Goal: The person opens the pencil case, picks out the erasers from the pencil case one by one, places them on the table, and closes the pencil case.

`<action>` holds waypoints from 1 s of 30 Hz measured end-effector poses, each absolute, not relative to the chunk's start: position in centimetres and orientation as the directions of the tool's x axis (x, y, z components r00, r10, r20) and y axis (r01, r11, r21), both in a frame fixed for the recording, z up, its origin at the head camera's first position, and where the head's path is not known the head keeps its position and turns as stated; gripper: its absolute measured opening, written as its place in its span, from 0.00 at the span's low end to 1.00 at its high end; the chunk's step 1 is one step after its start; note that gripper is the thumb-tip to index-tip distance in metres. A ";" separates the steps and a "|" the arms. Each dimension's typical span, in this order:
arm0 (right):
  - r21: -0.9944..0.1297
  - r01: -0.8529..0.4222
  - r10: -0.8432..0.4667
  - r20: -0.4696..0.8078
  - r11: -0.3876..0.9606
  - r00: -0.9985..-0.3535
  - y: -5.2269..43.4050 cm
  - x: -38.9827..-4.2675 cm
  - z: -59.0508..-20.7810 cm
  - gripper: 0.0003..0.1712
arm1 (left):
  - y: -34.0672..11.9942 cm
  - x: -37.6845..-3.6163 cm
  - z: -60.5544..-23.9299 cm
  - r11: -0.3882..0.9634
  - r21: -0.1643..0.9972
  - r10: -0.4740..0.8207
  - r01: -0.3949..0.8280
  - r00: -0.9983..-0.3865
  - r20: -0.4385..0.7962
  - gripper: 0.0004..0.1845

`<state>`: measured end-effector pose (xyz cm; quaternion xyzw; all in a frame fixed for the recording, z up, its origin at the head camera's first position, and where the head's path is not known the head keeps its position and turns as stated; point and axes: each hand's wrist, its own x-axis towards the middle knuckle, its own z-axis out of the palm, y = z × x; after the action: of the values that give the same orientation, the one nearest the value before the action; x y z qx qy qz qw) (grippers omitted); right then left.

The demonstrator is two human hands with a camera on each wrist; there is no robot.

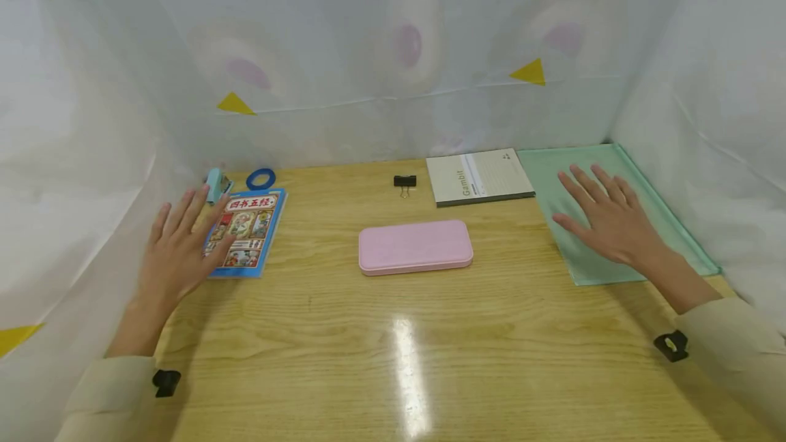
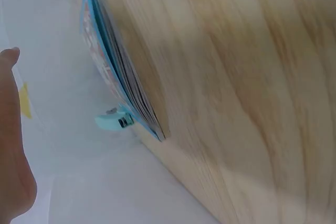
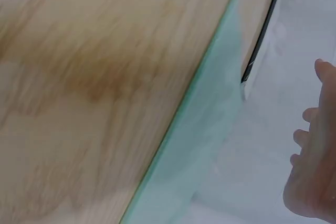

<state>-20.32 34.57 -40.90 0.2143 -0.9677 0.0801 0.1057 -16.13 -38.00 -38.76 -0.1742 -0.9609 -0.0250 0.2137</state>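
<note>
Fingers spread, my left hand (image 1: pixel 181 247) is held above the table and overlaps the left side of a blue-edged book (image 1: pixel 248 234) in the head view. In the left wrist view the same book (image 2: pixel 118 61) appears edge-on, apart from the hand (image 2: pixel 13 145). My right hand (image 1: pixel 608 220), also spread and holding nothing, hovers over a translucent green sheet (image 1: pixel 638 169) at the right. Between the hands lies a closed pink case (image 1: pixel 415 247). The right wrist view shows the green sheet (image 3: pixel 194 124) flat on the wood, with the hand (image 3: pixel 315 161) raised above it.
Behind the book are a light-blue stapler (image 1: pixel 215 185) and a blue ring of tape (image 1: pixel 260 179). A black binder clip (image 1: pixel 404 183) lies at the back middle, left of a notebook (image 1: pixel 482 176) that borders the green sheet. White curtains (image 1: pixel 344 39) enclose the table's back and sides.
</note>
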 end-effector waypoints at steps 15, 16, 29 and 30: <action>-0.785 -0.276 -0.448 -0.002 0.554 -0.894 27.0 -18.5 -40.3 0.39 | -31.8 -16.9 -40.2 0.755 0.514 0.384 0.407 -0.910 0.156 0.36; -0.810 -0.268 -0.468 -0.009 0.522 -0.884 26.5 -18.4 -40.4 0.39 | -31.3 -16.9 -40.4 0.747 0.531 0.391 0.400 -0.910 0.136 0.36; -0.872 -0.364 -0.639 0.081 0.326 -0.765 19.6 -18.0 -41.9 0.39 | -22.9 -17.5 -42.0 0.680 0.614 0.512 0.400 -0.859 -0.008 0.43; -0.869 -0.366 -0.646 0.074 0.332 -0.760 19.2 -18.1 -42.0 0.39 | -22.4 -17.6 -42.2 0.687 0.607 0.512 0.399 -0.859 -0.015 0.45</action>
<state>-18.07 19.21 -41.99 0.3150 -0.8032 0.4847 -0.1442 -17.61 -22.36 -42.15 -0.2495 -0.9138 -0.3070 -0.0920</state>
